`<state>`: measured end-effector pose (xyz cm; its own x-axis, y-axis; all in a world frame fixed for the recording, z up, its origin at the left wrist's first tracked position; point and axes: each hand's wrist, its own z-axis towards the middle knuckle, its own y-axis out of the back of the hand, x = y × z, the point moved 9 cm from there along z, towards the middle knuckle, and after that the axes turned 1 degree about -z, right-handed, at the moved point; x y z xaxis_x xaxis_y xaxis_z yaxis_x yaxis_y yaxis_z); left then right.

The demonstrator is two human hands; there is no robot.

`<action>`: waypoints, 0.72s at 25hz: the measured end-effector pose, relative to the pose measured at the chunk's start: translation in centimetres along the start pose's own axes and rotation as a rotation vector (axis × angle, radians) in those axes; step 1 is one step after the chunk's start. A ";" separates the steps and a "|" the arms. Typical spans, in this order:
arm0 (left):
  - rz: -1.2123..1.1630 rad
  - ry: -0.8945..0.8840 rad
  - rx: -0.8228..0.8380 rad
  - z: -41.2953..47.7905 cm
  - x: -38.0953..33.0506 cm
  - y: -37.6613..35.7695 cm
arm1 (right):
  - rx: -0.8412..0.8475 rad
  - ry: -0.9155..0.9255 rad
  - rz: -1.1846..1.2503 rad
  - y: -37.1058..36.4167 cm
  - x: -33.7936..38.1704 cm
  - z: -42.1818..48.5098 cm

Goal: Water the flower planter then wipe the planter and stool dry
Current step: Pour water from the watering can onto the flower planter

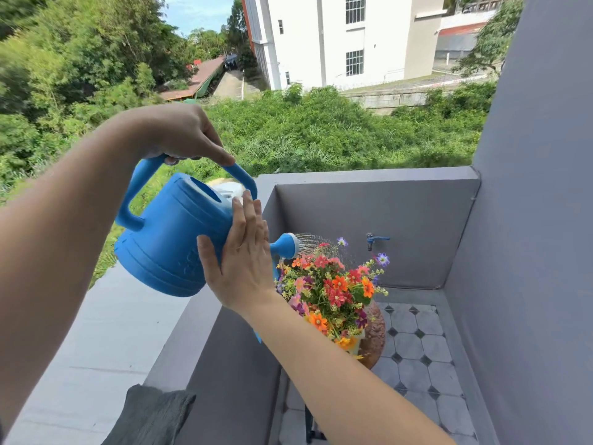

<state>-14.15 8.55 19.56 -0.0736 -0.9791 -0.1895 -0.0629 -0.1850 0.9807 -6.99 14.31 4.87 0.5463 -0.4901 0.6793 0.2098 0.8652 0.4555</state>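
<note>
The left hand (pixel 183 133) grips the handle of the tilted blue watering can (pixel 170 239); the right hand (pixel 240 255) lies flat and unclenched against its side, as water sprays onto the flowers (pixel 333 290).

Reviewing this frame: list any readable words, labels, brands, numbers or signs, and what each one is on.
None can be read.
Watering can: faint embossed marks on its side by the right hand, too blurred to read.
White building, tap, grey cloth on the ledge: no text visible.
</note>
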 end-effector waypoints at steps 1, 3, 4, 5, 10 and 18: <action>0.013 -0.002 0.014 -0.2 0.2 -0.4 | -0.012 0.034 -0.033 -0.1 0.4 -0.4; 0.030 -0.005 0.052 -0.5 0.4 -1.2 | -0.056 0.132 -0.101 0.0 1.4 -1.6; 0.030 -0.008 0.072 -0.6 0.3 -1.6 | -0.082 0.185 -0.137 0.1 2.0 -2.2; 0.022 -0.011 0.090 -0.7 0.1 -2.0 | -0.104 0.234 -0.174 0.1 2.5 -2.9; -0.060 -0.040 0.091 -0.4 -1.3 -2.2 | -0.172 0.281 -0.270 1.3 2.2 -3.1; -0.017 0.026 -0.026 0.7 -1.0 -0.6 | -0.010 0.191 -0.184 0.1 1.3 -1.0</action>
<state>-14.77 9.69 19.17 -0.0470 -0.9776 -0.2049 -0.0381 -0.2033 0.9784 -5.43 13.83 5.22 0.6415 -0.6107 0.4642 0.3267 0.7651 0.5549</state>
